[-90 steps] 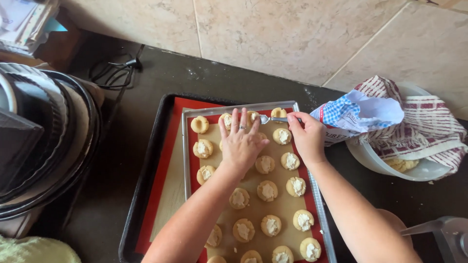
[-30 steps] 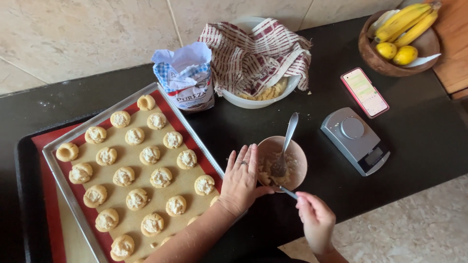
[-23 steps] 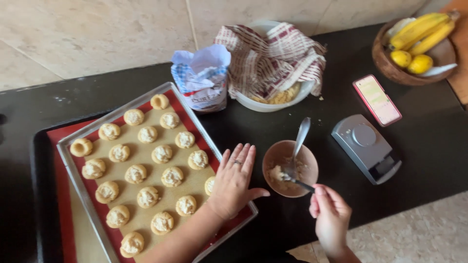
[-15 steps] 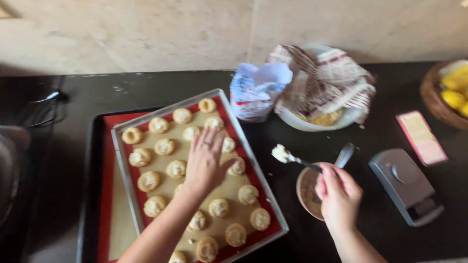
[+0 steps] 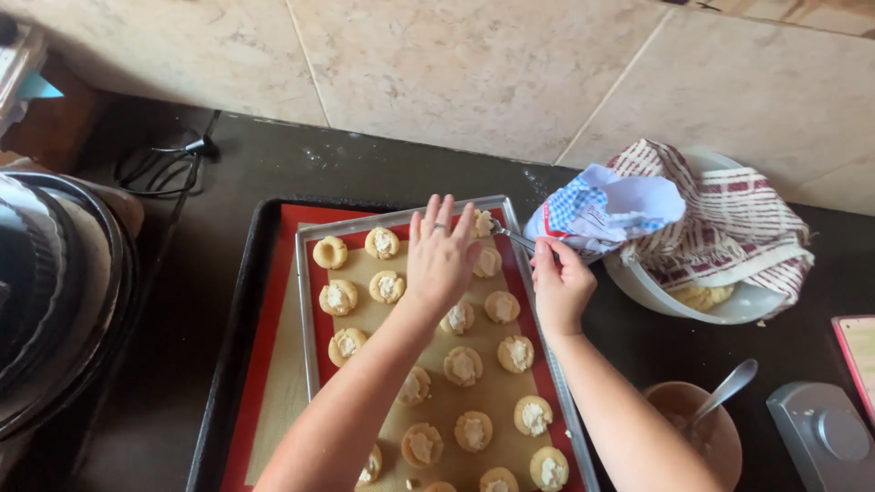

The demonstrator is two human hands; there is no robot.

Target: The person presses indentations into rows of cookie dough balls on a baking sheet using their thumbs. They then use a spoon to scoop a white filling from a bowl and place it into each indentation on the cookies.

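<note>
Right hand (image 5: pixel 559 284), closed on small spoon (image 5: pixel 510 236), bowl end pointing left over far-row cookie (image 5: pixel 483 223), probably just above it; left hand (image 5: pixel 440 255), open, empty, fingers spread flat on baking tray (image 5: pixel 308 301) alongside.

Our left hand (image 5: pixel 440 255) covers some cookies on the metal tray (image 5: pixel 306 301), so we cannot count them. The spoon (image 5: pixel 510 236) in our right hand (image 5: pixel 558 284) is mostly hidden, and its tip is behind the left fingers. The tray's near end is cut off by the bottom edge. A striped cloth (image 5: pixel 729 214) hides most of the white bowl (image 5: pixel 674 296).
</note>
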